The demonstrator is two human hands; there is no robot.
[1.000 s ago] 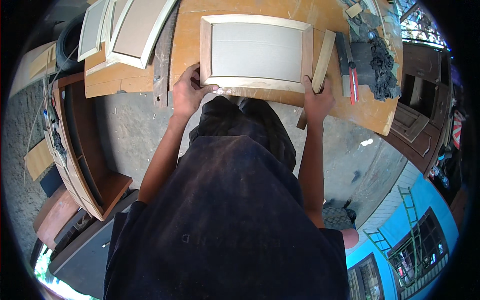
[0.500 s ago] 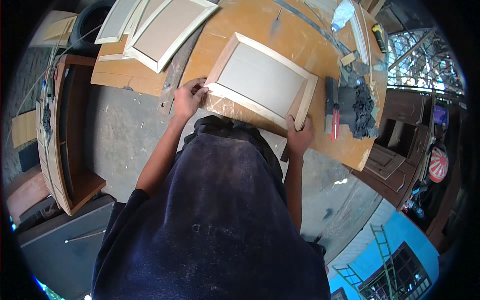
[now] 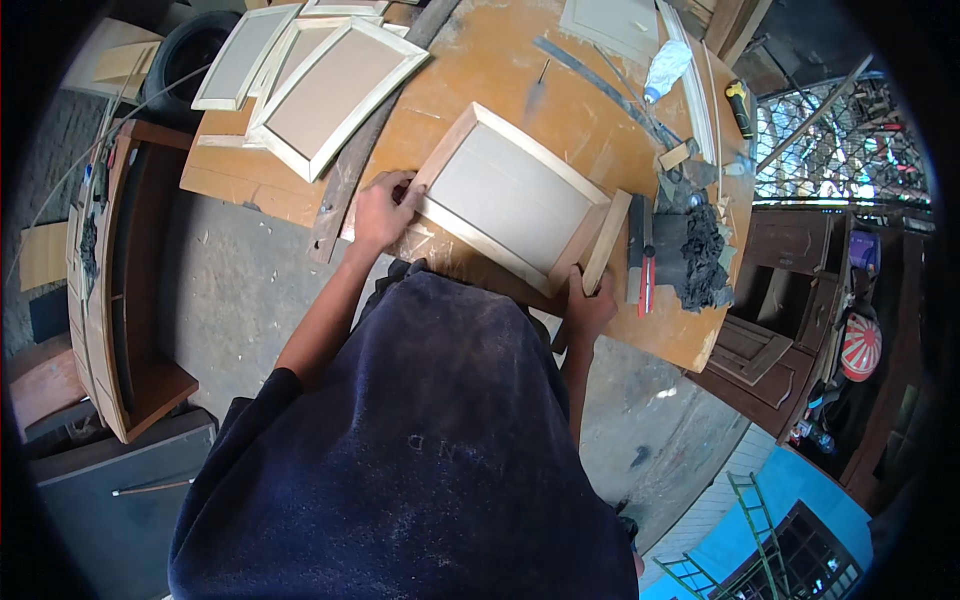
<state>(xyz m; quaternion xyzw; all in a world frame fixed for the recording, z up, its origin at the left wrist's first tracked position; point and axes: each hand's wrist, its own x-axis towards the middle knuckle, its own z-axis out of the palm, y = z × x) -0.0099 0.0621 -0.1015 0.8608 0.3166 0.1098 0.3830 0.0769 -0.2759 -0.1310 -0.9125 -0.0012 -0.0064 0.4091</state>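
Observation:
A pale wooden-framed panel [image 3: 520,190] with a grey middle lies flat on the orange-brown tabletop, close to my body. My left hand [image 3: 383,212] is closed at its lower left corner, thumb and fingers on the frame's edge. A short wooden strip [image 3: 606,243] stands along the panel's right end. My right hand [image 3: 590,303] is closed round the strip's near end, with the thumb beside the panel's lower right corner. The undersides of my right fingers are hidden.
Several similar framed panels [image 3: 345,85] overlap at the table's far left, beside a long dark bar [image 3: 360,150]. Right of the strip lie a red-handled tool [image 3: 647,275] and a crumpled black cloth [image 3: 704,260]. A bottle [image 3: 668,68] lies farther back. A wooden cabinet [image 3: 150,290] stands left.
The whole view has shifted, bringing more of the table's far side in. The strip shows a little farther off the panel's right end. Both hands keep roughly their places.

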